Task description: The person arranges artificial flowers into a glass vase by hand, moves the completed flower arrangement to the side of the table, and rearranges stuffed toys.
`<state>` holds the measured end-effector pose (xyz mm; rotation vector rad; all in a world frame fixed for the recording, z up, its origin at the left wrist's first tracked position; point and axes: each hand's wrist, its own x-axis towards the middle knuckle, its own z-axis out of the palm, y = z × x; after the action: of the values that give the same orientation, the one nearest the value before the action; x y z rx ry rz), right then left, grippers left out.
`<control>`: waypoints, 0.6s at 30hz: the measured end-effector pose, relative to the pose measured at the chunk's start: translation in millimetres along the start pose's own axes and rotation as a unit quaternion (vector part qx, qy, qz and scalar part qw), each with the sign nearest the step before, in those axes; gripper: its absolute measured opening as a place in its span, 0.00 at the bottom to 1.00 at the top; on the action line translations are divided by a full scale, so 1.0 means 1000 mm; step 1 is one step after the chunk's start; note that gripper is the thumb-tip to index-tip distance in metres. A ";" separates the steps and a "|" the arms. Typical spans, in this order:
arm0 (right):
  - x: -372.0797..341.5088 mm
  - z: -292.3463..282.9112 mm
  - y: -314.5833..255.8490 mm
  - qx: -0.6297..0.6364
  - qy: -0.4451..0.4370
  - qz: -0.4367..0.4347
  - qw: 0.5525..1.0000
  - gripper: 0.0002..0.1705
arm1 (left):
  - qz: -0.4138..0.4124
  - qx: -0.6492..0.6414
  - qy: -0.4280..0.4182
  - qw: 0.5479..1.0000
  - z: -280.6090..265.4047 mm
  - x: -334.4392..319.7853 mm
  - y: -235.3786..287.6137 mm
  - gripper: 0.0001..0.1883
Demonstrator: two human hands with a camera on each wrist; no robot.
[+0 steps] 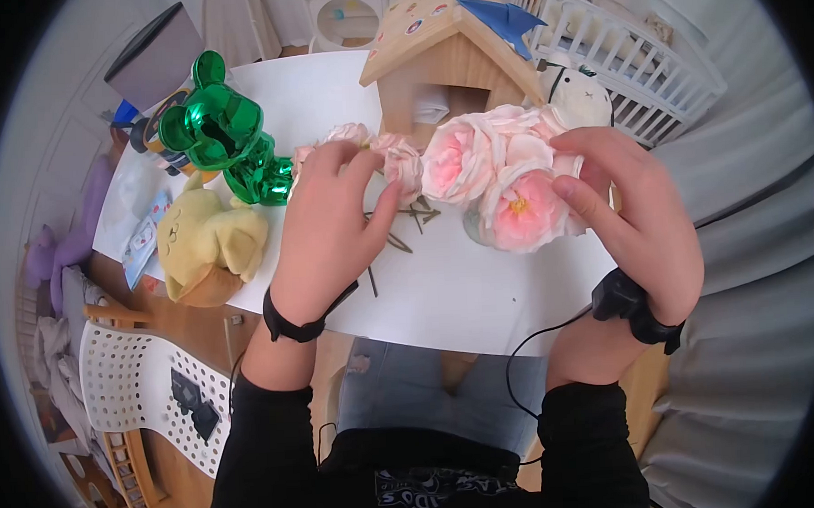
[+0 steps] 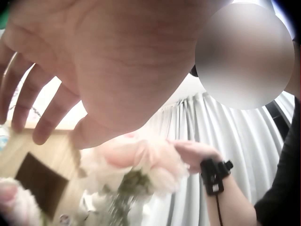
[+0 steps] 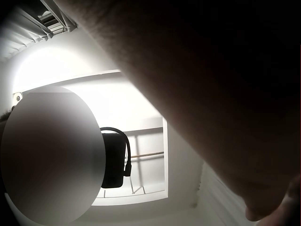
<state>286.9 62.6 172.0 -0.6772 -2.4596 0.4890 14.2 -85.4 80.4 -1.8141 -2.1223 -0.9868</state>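
In the head view, a bunch of pale pink roses [image 1: 517,172] stands in a clear glass vase [image 1: 472,224], mostly hidden under the blooms. My right hand [image 1: 641,203] is at the right side of the bunch, thumb and forefinger spread against the outer petals. My left hand [image 1: 324,226] reaches over more pink roses [image 1: 401,163] farther left, its fingers overlapping them. The left wrist view shows the left fingers [image 2: 54,110] straight and spread, with the rose bunch [image 2: 136,162] beyond. Cut green stems [image 1: 397,241] lie near the left hand.
A wooden house [image 1: 453,57] stands behind the roses, a white plush toy [image 1: 582,96] beside it. At left are a shiny green bear figure [image 1: 225,135] and a yellow plush [image 1: 207,240] on the white table [image 1: 437,307]. A perforated white chair [image 1: 139,365] stands at lower left.
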 end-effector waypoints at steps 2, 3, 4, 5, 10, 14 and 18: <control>0.000 -0.001 0.002 0.004 -0.007 -0.011 1.000 0.21 | 0.001 0.047 0.005 0.999 0.018 -0.026 -0.020 0.16; 0.000 -0.002 0.002 0.005 -0.006 -0.011 1.000 0.21 | -0.003 0.084 0.003 0.996 0.026 -0.036 -0.027 0.16; -0.001 -0.002 0.003 0.000 -0.008 -0.013 1.000 0.21 | -0.009 0.120 0.002 0.993 0.033 -0.046 -0.033 0.17; -0.001 -0.002 0.003 -0.004 -0.010 -0.015 1.000 0.21 | -0.010 0.121 0.002 0.993 0.037 -0.055 -0.039 0.17; -0.002 -0.003 0.004 0.006 -0.007 -0.010 1.000 0.21 | -0.002 0.115 -0.077 0.990 0.044 -0.071 -0.046 0.19; -0.002 -0.003 0.002 0.001 -0.010 0.003 1.000 0.21 | -0.007 0.132 -0.090 0.987 0.050 -0.068 -0.056 0.18; -0.002 -0.003 0.005 0.002 -0.015 0.002 1.000 0.21 | -0.003 0.125 -0.078 0.989 0.049 -0.063 -0.064 0.13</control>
<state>292.1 66.2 170.7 -0.6789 -2.4841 0.5094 -17.2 -110.5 -14.2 -1.8111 -2.2241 -0.5651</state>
